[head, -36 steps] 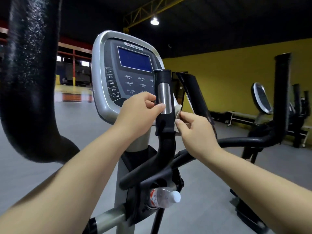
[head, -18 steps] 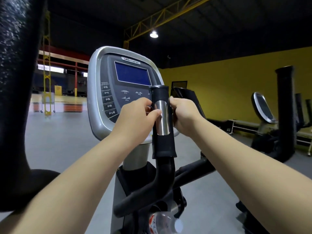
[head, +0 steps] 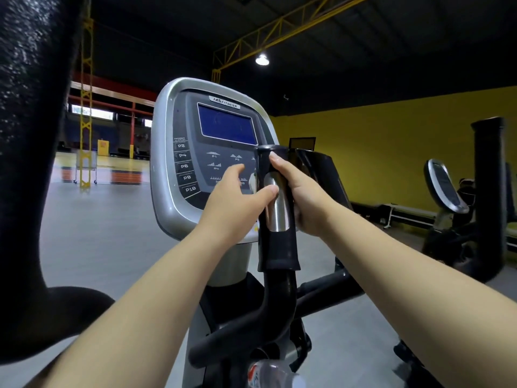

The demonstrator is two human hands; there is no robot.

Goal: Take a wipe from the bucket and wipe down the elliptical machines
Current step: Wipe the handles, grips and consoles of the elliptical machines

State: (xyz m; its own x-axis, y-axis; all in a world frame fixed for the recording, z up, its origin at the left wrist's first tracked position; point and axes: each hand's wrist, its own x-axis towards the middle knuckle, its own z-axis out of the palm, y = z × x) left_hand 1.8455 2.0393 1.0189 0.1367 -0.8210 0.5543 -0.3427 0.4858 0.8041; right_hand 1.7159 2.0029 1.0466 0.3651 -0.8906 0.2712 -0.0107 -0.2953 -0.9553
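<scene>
The elliptical's grey console (head: pixel 173 152) with a blue screen stands in front of me. A black handle grip (head: pixel 278 250) with a metal sensor plate (head: pixel 277 217) rises before it. My left hand (head: pixel 235 200) pinches the grip from the left, its thumb lying across the plate. From the right, my right hand (head: pixel 305 197) curls round the same grip, thumb pointing up toward its top. A pale sliver of the wipe (head: pixel 253 179) shows between my left hand and the grip; the rest of the wipe is hidden. No bucket is in view.
A thick black foam arm (head: pixel 28 163) fills the left edge, and another black arm (head: pixel 489 191) rises at the right. A water bottle (head: pixel 268 371) sits in the holder below. A second machine's console (head: pixel 444 186) stands by the yellow wall (head: pixel 377 152).
My right hand rose from pinching the wipe beside the grip to wrapping the grip. The wipe went mostly out of sight. My view moved closer to the console.
</scene>
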